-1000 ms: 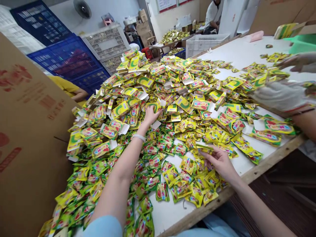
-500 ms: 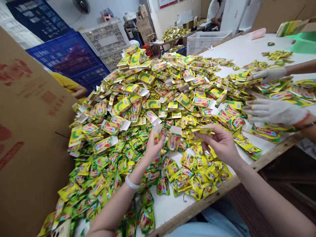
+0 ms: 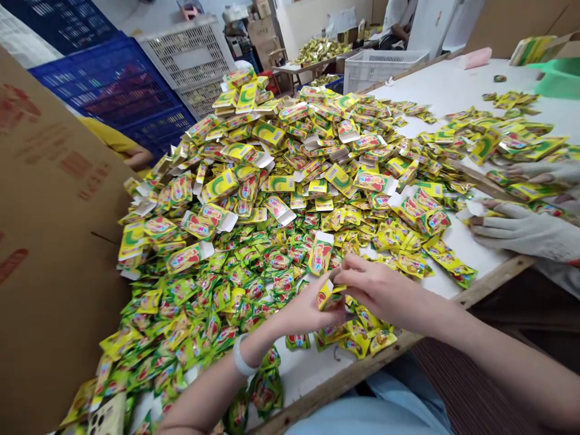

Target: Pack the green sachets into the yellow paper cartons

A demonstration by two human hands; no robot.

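My left hand (image 3: 306, 313) is closed around a small yellow carton (image 3: 324, 296), low over the front of the table. At the carton's upper end, the fingers of my right hand (image 3: 378, 293) pinch a yellow candy packet (image 3: 339, 289), mostly hidden by the fingers. How far the packet sits inside the carton I cannot tell. Just beyond my hands, a carton with a raised white flap (image 3: 321, 254) lies on the pile. Loose yellow packets (image 3: 357, 338) lie below my right hand, and green packets (image 3: 208, 296) spread to the left.
A large heap of cartons (image 3: 272, 136) covers the table's middle. A tall cardboard box (image 3: 54, 254) stands at left, blue crates (image 3: 113, 90) behind it. A co-worker's gloved hands (image 3: 521, 226) work at the right. The table's wooden edge (image 3: 493, 281) runs along the front.
My right hand has moved left and down with the packet, meeting the carton in my left hand, which moved slightly right and down. The co-worker's gloved hands shifted right.
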